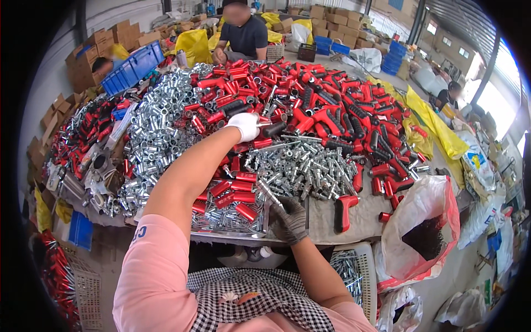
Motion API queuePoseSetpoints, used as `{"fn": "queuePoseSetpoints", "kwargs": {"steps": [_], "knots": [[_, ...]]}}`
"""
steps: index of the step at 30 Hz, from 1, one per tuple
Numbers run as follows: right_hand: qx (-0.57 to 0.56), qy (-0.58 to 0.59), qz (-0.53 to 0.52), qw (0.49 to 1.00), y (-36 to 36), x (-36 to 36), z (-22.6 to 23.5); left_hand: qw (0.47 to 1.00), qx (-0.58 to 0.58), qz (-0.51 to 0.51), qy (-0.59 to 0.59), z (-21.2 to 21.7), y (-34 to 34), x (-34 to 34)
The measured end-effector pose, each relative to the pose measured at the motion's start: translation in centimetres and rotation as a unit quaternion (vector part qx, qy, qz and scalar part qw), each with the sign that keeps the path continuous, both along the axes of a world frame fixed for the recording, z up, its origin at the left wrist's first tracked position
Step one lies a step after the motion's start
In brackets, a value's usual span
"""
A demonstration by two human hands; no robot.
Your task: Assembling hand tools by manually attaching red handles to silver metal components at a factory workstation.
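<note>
**Both hands in the pile of red handles and metal parts**

Right now my left hand (244,126), in a white glove, is stretched far out over the heap of red handles (310,105) and is clenched around something small at the heap's near edge; I cannot tell what it grips. My right hand (289,219), in a dark grey glove, sits close to me, on the near side of that heap, its fingers closed on a thin silver rod (269,193) that points up and away from me.

Just left of the right hand lies a row of short red sleeves (235,191) on a bed of metal parts. Between the sleeves and the heap spreads a drift of silver bolts (310,166). Left of the heap rises a mound of shiny metal nuts (157,119). A single red handle (344,210) lies on the grey surface (359,221), right of my right hand. Beyond the heap sits a person in a dark shirt (243,34), beside a yellow sack (193,45). A blue crate (131,69) stands left of the sack.
</note>
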State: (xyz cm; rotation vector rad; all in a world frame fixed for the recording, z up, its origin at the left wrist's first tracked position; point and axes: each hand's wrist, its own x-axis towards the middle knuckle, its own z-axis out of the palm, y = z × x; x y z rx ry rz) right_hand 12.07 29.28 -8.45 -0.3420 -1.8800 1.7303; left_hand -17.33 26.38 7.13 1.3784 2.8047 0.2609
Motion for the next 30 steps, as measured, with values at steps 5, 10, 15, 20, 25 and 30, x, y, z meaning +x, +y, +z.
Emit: {"fn": "queuePoseSetpoints", "kwargs": {"steps": [5,10,15,20,25,30], "knots": [[0.082,0.060,-0.003,0.995,-0.4,-0.2,0.4,0.961,0.257,-0.060,-0.085,1.5,-5.6,-1.4],[0.068,0.073,-0.010,0.995,-0.5,0.4,0.1,0.877,0.313,-0.055,-0.360,5.8,-14.8,7.0],[-0.079,0.049,0.033,0.995,-1.5,2.0,2.4,0.879,0.301,0.019,-0.370,4.3,-23.8,13.4],[-0.052,-0.015,0.080,0.995,-3.2,5.0,4.4,0.788,0.383,0.052,-0.479,1.4,-27.9,15.7],[-0.050,-0.024,0.103,0.993,-5.0,6.7,5.9,0.781,0.377,0.119,-0.483,-0.6,-28.7,18.0],[0.157,0.025,0.108,0.981,-5.7,7.0,7.0,0.764,0.371,0.130,-0.512,-2.7,-27.7,19.4]]}}
